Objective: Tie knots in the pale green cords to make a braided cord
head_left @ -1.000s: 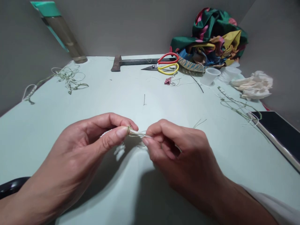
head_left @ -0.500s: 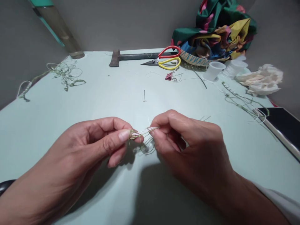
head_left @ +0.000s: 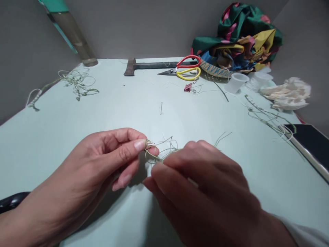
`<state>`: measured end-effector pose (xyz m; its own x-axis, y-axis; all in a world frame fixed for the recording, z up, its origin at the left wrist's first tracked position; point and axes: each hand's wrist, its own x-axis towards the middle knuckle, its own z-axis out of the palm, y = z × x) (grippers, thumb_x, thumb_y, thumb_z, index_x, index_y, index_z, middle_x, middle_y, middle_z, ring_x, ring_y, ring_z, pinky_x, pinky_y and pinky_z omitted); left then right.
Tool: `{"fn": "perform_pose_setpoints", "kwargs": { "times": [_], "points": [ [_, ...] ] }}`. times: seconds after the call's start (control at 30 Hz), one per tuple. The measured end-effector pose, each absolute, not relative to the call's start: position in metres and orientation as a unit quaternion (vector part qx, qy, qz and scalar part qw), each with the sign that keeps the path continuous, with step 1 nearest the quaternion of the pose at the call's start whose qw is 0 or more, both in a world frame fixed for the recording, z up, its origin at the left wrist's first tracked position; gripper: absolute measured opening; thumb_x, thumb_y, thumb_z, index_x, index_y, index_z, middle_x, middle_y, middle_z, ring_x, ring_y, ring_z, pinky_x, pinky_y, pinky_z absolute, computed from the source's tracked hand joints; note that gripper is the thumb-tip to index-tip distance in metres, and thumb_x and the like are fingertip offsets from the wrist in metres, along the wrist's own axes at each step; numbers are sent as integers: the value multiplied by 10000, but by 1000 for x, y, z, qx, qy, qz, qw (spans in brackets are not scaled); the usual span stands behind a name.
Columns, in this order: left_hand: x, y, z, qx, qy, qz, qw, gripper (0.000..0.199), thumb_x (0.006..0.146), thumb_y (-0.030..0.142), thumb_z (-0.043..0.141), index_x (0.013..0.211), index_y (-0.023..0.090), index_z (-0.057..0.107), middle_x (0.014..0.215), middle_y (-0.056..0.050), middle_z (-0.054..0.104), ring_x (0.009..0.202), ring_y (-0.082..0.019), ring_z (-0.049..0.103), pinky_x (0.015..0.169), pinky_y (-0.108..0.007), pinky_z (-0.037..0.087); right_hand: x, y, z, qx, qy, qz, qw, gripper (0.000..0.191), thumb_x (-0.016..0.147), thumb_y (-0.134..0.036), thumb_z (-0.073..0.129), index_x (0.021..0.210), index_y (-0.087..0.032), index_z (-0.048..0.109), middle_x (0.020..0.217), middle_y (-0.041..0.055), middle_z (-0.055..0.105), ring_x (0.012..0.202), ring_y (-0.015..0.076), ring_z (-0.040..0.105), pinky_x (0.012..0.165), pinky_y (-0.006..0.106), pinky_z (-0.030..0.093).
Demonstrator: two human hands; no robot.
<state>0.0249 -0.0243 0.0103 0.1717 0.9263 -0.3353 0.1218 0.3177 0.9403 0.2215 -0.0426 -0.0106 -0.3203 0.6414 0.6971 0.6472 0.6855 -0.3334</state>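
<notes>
Between the thumb and index finger of my left hand (head_left: pixel 102 164) is a small bundle of green and white cords (head_left: pixel 149 143), its white strands pointing right. My right hand (head_left: pixel 203 188) is closed just right of and below it, its fingertips pinched where a green cord (head_left: pixel 154 156) runs from the bundle toward them. Loose thin green strands (head_left: pixel 172 145) curl between and behind the two hands. The pinch point of my right hand is partly hidden by its own fingers.
Behind lie a hammer (head_left: pixel 156 65), scissors (head_left: pixel 189 73), a pink clip (head_left: pixel 188 87) and a pin (head_left: pixel 161 108). Tangled cords (head_left: pixel 79 82) sit at left. On the right are plastic spools (head_left: pixel 236 83), crumpled tissue (head_left: pixel 289 93), more cords (head_left: pixel 269 118) and a dark device (head_left: pixel 308 144).
My right hand has left the white strands and moved down and nearer, now at a green cord. My left hand keeps its pinch. The view has shifted slightly.
</notes>
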Motion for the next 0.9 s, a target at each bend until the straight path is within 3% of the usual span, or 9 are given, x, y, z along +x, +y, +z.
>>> {"fn": "perform_pose_setpoints", "kwargs": {
  "times": [0.1, 0.2, 0.27, 0.43, 0.6, 0.8, 0.9],
  "points": [
    [29, -24, 9, 486, 559, 350, 573, 356, 967, 601, 761, 854, 265, 792, 550, 23, 550, 646, -203, 599, 666, -318, 558, 225, -37, -17, -342, -860, -20, 377, 190, 1083, -118, 615, 1034, -149, 796, 749, -48, 702, 623, 148, 541, 608, 395, 411],
    [32, -23, 8, 486, 557, 357, 571, 326, 946, 589, 778, 896, 268, 801, 545, 24, 547, 676, -224, 633, 693, -333, 584, 232, -31, -19, -329, -873, -1, 360, 218, 1082, -135, 612, 949, -163, 782, 762, -42, 727, 620, 146, 549, 617, 387, 409],
    [32, -24, 9, 481, 555, 360, 575, 317, 945, 580, 788, 892, 267, 802, 536, 25, 543, 666, -225, 629, 686, -331, 585, 235, -30, -18, -333, -869, 7, 365, 260, 1084, -123, 591, 891, -179, 755, 760, -43, 732, 618, 141, 559, 619, 381, 408],
    [27, -25, 11, 467, 549, 358, 594, 336, 970, 555, 807, 804, 263, 810, 513, 22, 558, 577, -179, 542, 608, -276, 537, 237, -28, -16, -338, -853, -16, 397, 96, 1097, -173, 662, 1060, -144, 746, 831, -14, 760, 692, 168, 656, 637, 374, 442],
    [23, -30, 8, 433, 524, 374, 631, 328, 980, 506, 856, 745, 279, 833, 521, 32, 594, 562, -121, 496, 592, -181, 489, 234, -21, -16, -400, -827, -22, 393, 354, 1186, -303, 526, 880, -232, 689, 759, -37, 707, 654, 146, 640, 636, 336, 443],
    [21, -27, 6, 444, 539, 364, 616, 365, 977, 523, 859, 731, 256, 819, 523, 44, 598, 535, -91, 462, 549, -145, 448, 237, -20, -15, -359, -851, -28, 383, 196, 1090, -136, 619, 943, -201, 732, 812, -37, 777, 692, 153, 688, 661, 351, 455],
    [22, -24, 7, 460, 551, 357, 598, 362, 959, 546, 862, 754, 250, 822, 501, 49, 579, 515, -81, 446, 540, -132, 441, 238, -22, -10, -351, -859, -38, 370, 261, 1083, -118, 569, 908, -197, 745, 764, -41, 765, 637, 152, 651, 626, 375, 428]
  ]
}}
